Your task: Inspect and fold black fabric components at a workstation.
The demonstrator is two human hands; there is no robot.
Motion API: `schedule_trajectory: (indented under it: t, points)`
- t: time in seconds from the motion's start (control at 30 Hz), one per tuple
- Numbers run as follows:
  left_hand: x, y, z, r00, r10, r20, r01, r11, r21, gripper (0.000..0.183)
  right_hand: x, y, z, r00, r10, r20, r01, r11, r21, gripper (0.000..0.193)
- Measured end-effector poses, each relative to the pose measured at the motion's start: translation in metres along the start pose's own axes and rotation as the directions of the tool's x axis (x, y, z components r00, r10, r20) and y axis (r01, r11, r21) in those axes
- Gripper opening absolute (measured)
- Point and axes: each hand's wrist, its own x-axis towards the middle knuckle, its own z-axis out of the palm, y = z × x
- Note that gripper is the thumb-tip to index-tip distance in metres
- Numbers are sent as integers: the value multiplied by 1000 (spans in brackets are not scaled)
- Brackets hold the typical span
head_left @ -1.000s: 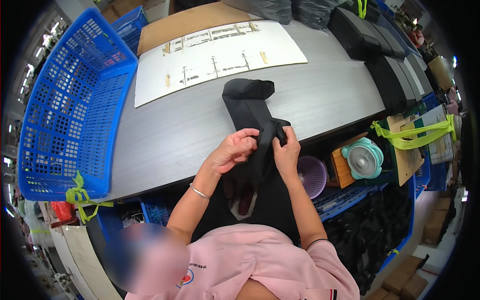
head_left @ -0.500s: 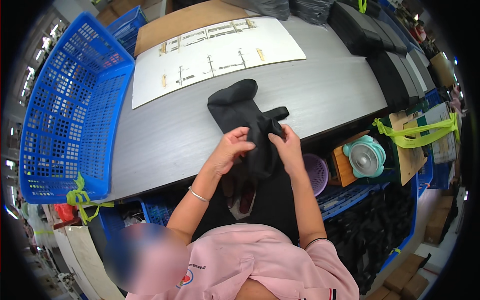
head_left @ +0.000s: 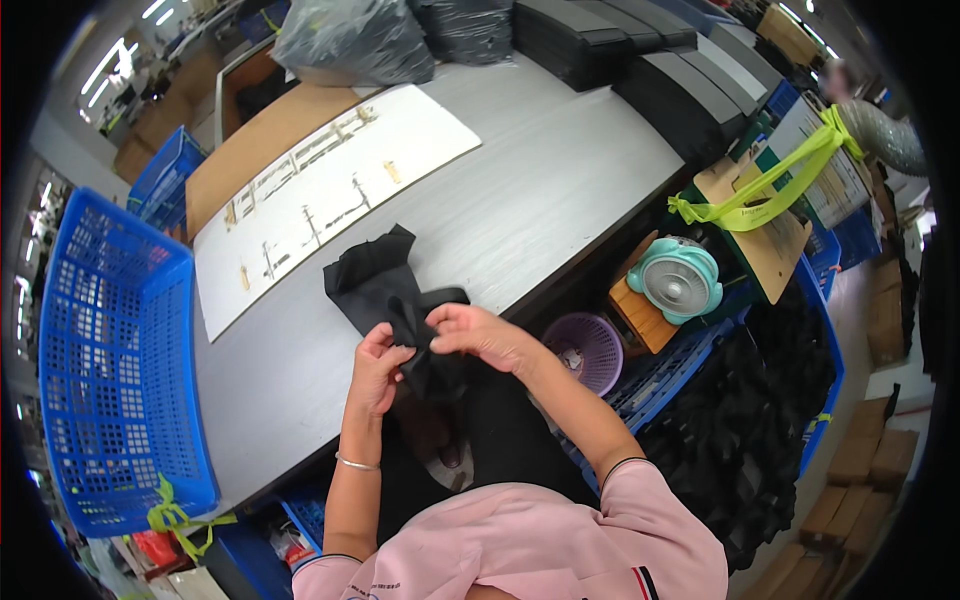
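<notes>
A black fabric piece, sewn like a small bag with a strap loop point(head_left: 368, 282), lies partly on the grey table point(head_left: 545, 150) and hangs over its front edge toward my lap. My left hand point(head_left: 377, 368) pinches the cloth at its left side, thumb against fingers. From the right, my right hand point(head_left: 475, 335) grips the same cloth close to the strap loop, thumb and fingertips together. The two hands are only a little apart. Folds of dark cloth hide what lies between the fingertips.
A large blue basket point(head_left: 125, 400) stands at the table's left end. Behind the cloth lies a white marked board point(head_left: 400, 130). Black and grey stacked pieces point(head_left: 640, 95) fill the far right. A teal fan point(head_left: 680, 280), a purple basket point(head_left: 590, 350) and a bin of black fabric point(head_left: 735, 430) sit right.
The view has turned right, so the table and basket appear shifted left and down. Both hands still hold the black cloth; its far end now looks flatter and more spread.
</notes>
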Motion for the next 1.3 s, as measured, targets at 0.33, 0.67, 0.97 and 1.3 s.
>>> schedule_trajectory:
  t: [0.33,0.67,0.97,1.3]
  points:
    - [13,7,34,623,780,-63,-358,356,863,44,-17,-55,-55,803,-587,-99,70,258,-964,35]
    - [-10,-19,-10,747,599,-287,-274,671,689,50,-137,-269,-326,139,-986,88,-648,-158,-745,79]
    - [-5,-20,-9,761,542,-356,-218,731,647,34,-174,-347,-389,128,-986,-107,-810,-42,-585,36]
    - [-8,-26,-11,758,558,-337,-180,677,714,28,-168,-341,-349,168,-976,138,-808,-216,-548,18]
